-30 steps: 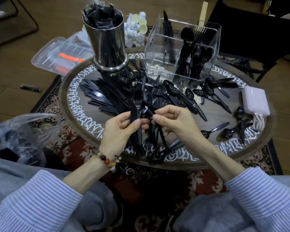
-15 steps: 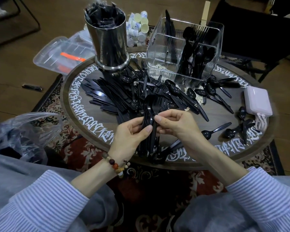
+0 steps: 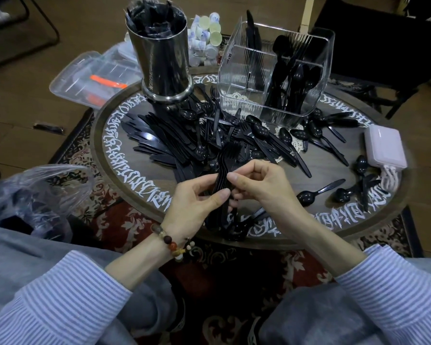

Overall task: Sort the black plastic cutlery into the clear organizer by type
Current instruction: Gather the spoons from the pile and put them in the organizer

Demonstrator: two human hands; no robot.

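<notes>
A stack of black plastic forks (image 3: 226, 163) stands upright between my hands over the table's near edge. My left hand (image 3: 194, 202) grips the handles, thumb across them. My right hand (image 3: 261, 185) pinches the same stack from the right. A heap of black knives, forks and spoons (image 3: 184, 140) covers the table's middle. The clear organizer (image 3: 237, 78) stands at the back, with spoons and forks in its right compartments and a few knives at the back left.
A steel canister (image 3: 165, 58) full of black wrappers stands back left on the round wooden table (image 3: 115, 170). A pink power bank (image 3: 385, 148) lies at the right. Loose spoons (image 3: 319, 190) lie near it. A plastic bag (image 3: 35, 192) sits left of my knee.
Both hands have gathered the forks into a tighter stack and shifted it slightly right, fork heads now raised above my fingers.
</notes>
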